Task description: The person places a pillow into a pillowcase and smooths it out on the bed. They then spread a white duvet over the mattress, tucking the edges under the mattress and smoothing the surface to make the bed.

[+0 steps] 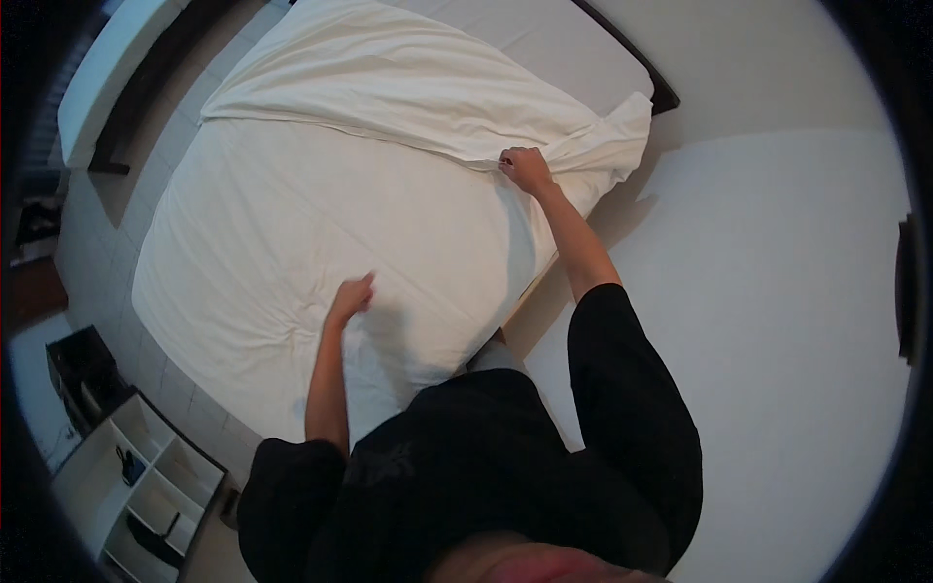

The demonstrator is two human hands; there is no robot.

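A white cover (321,214) lies over the bed, its upper part folded back on itself in a loose, wrinkled layer (389,73). My right hand (525,170) is closed on the edge of that folded layer, near the bed's right side. Over the nearer part of the cover is my left hand (353,295), with a finger stretched out and its tips slightly blurred. Nothing shows in it, and its shadow falls on the cloth to its right. Creases bunch together in the cover beside my left wrist.
A pale mattress (564,44) shows at the top, within a dark bed frame (664,92). At right stands a white wall (777,291). A padded white bench (112,83) is at upper left. A shelf unit with compartments (146,491) stands on the tiled floor (180,389).
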